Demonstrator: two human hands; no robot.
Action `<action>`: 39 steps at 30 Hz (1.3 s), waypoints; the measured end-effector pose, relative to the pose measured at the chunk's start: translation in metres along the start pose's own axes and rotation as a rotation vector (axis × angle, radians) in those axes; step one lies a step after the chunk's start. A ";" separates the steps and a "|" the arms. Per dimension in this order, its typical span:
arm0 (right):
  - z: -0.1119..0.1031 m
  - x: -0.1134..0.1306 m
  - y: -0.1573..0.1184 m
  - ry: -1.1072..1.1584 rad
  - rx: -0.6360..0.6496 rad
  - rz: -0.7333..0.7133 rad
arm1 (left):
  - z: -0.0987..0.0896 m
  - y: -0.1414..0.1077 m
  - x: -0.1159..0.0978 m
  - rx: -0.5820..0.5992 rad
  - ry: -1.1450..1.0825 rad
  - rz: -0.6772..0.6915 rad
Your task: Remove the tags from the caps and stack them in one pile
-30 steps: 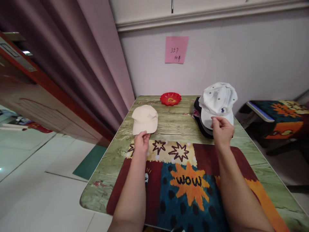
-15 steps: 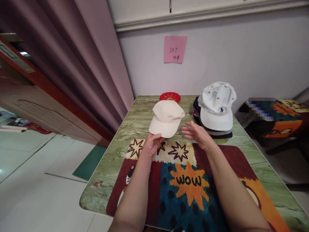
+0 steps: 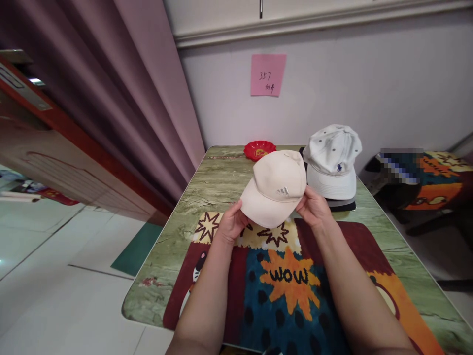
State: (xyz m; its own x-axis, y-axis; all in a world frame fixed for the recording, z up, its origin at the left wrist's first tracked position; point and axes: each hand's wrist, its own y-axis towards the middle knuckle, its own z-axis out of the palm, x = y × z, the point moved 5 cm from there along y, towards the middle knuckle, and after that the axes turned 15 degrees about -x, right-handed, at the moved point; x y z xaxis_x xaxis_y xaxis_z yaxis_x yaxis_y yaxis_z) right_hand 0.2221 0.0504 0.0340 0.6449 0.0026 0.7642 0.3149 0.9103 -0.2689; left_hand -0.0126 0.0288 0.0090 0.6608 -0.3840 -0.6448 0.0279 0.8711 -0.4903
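A cream baseball cap (image 3: 275, 182) with a small silver logo is held up over the table, its brim tilted toward me and to the left. My left hand (image 3: 232, 223) grips the brim's left edge, thumb on top and fingers underneath. On the cap's right side my right hand (image 3: 314, 207) is closed, its thumb at the lower edge of the crown and its other fingers partly hidden behind. Just right of it sits a white cap (image 3: 332, 162) with a dark blue emblem, on top of a stack of darker caps (image 3: 338, 204).
A red scalloped dish (image 3: 254, 150) stands at the back edge of the green wood-patterned table (image 3: 207, 182). A colourful "WOW" mat (image 3: 254, 291) covers the front. Behind is a wall with a pink note (image 3: 268, 75); at left hangs a purple curtain (image 3: 148, 88).
The cream cap has moved right and closer to me, turning slightly. My right hand, open and apart from it before, has taken hold of its right side.
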 end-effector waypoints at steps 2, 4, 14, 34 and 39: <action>0.001 -0.002 -0.002 -0.015 -0.010 0.032 | -0.002 0.004 -0.002 -0.025 -0.008 0.015; 0.000 -0.003 -0.003 -0.027 -0.036 0.061 | -0.003 0.007 -0.005 -0.021 0.007 0.054; 0.007 0.017 -0.016 -0.073 0.078 0.010 | 0.003 0.005 -0.011 0.100 0.172 0.227; 0.012 0.010 -0.019 -0.561 0.100 -0.515 | -0.017 0.026 -0.030 -0.181 0.636 0.942; 0.001 0.007 -0.012 -1.000 0.071 -0.617 | -0.015 0.028 -0.027 -0.130 0.699 0.927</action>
State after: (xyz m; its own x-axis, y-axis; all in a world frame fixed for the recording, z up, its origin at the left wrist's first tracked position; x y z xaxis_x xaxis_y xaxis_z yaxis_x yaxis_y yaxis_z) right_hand 0.2221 0.0405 0.0433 -0.4462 -0.1516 0.8820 0.3226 0.8920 0.3165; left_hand -0.0409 0.0589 0.0046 -0.1699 0.2625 -0.9498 -0.3521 0.8841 0.3073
